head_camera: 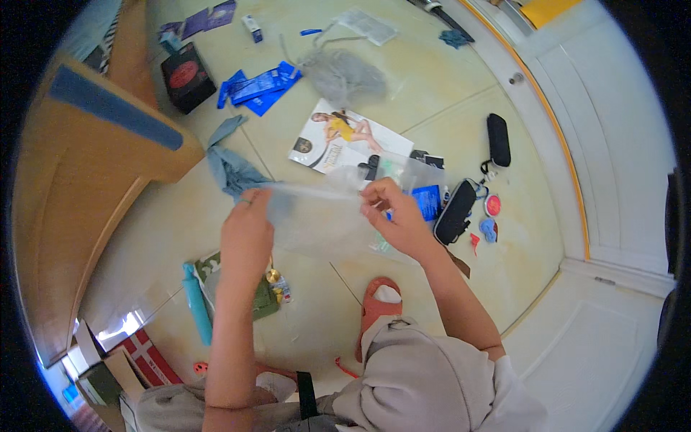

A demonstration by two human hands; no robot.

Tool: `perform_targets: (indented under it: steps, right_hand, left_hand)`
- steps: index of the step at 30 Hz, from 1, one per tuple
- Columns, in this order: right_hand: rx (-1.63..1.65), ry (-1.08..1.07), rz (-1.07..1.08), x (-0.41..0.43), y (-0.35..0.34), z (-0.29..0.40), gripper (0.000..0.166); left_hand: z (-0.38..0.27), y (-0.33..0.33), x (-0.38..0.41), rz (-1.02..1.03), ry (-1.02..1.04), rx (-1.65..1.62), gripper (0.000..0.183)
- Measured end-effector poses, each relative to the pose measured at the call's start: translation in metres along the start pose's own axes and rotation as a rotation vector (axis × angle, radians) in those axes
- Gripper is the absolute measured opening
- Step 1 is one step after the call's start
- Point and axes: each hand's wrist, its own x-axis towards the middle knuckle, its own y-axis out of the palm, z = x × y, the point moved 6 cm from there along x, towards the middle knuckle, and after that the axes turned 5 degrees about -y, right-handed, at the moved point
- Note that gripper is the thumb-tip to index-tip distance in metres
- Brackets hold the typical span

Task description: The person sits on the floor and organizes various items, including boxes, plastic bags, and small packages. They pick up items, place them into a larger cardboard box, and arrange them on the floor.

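A clear plastic bag (318,221) is stretched between my two hands above the tiled floor. My left hand (248,221) pinches its left end, and my right hand (391,213) grips its upper right part. Through and beyond the bag lie a white package with a printed picture of a person (351,135), a blue packet (427,202) and a black zip case (456,211). A grey-blue cloth (232,162) lies just past my left hand. Below that hand are a green pouch (264,302) and a turquoise bottle-like item (197,305), partly behind my forearm.
A wooden furniture panel (108,135) stands at left, white cabinet doors (610,135) at right. Farther off lie a black box (187,78), blue packets (259,86), and a grey translucent bag (345,75). A second black case (498,140) and small items lie at right. Cardboard boxes (127,372) stand lower left.
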Motion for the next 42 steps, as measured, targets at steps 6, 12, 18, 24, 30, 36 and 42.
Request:
perform_targets:
  steps: [6,12,18,24,30,36,42]
  right_hand:
    - [-0.905,0.139,0.170,-0.034,-0.048,-0.122,0.060]
    - [-1.027,0.172,0.387,-0.029,-0.032,-0.149,0.046]
    - [-0.538,0.164,0.204,-0.011,-0.082,-0.065,0.019]
    - [0.182,-0.069,0.314,-0.022,-0.058,0.071,0.029]
    - [0.928,0.576,0.300,-0.019,0.014,-0.003,0.026]
    - [0.373,0.556,0.356,-0.012,0.036,-0.047,0.021]
    - [0.978,0.745,0.017,-0.017,0.042,-0.075,0.021]
  left_hand:
    - [-0.028,-0.007,0.013,0.044,0.056,0.038,0.054]
    - [-0.036,-0.008,0.014,0.090,0.113,-0.036,0.053]
    - [-0.033,-0.005,0.018,0.062,0.139,-0.052,0.056]
    - [-0.059,0.014,0.019,0.175,0.212,-0.103,0.058]
    - [-0.072,0.031,0.004,0.310,0.424,-0.505,0.061]
    - [-0.093,0.037,-0.022,0.522,0.404,-0.434,0.068]
    - [-0.099,0.053,-0.046,0.385,0.523,-0.298,0.062]
